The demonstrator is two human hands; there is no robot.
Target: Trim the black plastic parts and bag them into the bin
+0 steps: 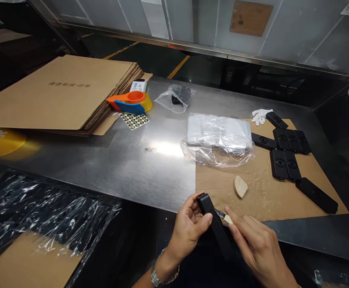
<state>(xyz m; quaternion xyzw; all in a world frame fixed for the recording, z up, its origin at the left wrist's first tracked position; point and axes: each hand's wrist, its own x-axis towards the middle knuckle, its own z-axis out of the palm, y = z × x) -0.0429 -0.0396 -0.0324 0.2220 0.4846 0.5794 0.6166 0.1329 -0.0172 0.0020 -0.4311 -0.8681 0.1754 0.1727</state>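
Note:
My left hand is closed around a long black plastic part, thumb across its face, held tilted just off the table's front edge. In my right hand is a small knife with a pale handle and a short metal blade. The blade meets the side of the black part near its upper end. Beyond my hands, a beige wedge-shaped pad lies on the cardboard sheet. Several similar black parts rest at the right of the sheet, some side by side.
A plastic-wrapped white stack sits mid-table. A white glove lies behind the black parts. Left are stacked flat cardboard, an orange and blue tape dispenser, a sticker sheet and a clear bag holding something black.

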